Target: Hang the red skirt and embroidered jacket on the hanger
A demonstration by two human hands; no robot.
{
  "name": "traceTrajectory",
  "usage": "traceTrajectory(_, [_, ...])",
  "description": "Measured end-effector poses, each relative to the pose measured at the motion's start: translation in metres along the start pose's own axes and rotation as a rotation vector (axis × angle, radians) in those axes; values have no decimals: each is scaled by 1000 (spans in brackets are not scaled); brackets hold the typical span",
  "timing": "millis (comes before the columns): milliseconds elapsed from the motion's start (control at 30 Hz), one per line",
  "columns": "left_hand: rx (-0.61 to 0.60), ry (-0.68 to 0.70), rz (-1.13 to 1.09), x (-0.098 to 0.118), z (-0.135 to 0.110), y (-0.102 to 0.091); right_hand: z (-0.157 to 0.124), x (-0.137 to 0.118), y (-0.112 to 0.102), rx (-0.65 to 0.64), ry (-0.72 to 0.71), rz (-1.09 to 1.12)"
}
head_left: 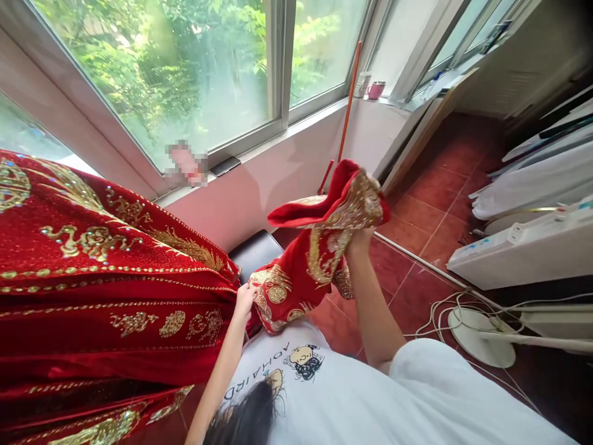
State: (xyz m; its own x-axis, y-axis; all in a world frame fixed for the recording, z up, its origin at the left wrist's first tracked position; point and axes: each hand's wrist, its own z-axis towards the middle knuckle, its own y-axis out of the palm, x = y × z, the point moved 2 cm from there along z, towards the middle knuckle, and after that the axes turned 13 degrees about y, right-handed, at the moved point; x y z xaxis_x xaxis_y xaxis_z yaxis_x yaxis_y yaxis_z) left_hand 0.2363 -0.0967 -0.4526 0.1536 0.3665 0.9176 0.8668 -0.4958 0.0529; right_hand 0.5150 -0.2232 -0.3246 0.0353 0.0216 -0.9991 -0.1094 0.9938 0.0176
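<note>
A red garment [296, 275] with gold embroidery hangs between my two hands in front of my body. My left hand [245, 300] is closed, its fingers pinching the cloth at the garment's left edge. My right hand [359, 242] holds up the flared, wide end of it; the cloth hides most of those fingers. To the left spreads a large red dress [92, 247] with gold motifs and rows of beads. It reaches close to my left hand, and I cannot tell whether it is joined to the garment I hold.
A dark stool seat [254, 250] stands by the wall. On the windowsill are a dark phone-like slab [225, 166] and a pink mug [376, 91]. An orange pole [349, 102] leans there. At right lie a round white base [479, 337], loose cables [438, 315] and white cloths [542, 173].
</note>
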Motion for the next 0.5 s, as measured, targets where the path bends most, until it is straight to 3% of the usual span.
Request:
traceTrajectory(100, [62,98,-105,28,-33,2,18,-3,-18,65,76,-225])
traceTrajectory(200, [141,193,-199,58,-72,-2,16,4,-31,-22,206,-496])
traceTrajectory(267, [207,247,-260,78,-94,-8,-3,5,-32,-143,266,-693])
traceTrajectory(333, [282,291,-310,97,-111,-13,-37,-3,-21,-397,214,-766])
traceTrajectory(433, [404,401,-350,123,-131,-19,-116,-27,9,-1051,23,-570])
traceTrajectory(500, [474,512,-346,140,-145,-22,-172,-41,29,-1359,-105,-467])
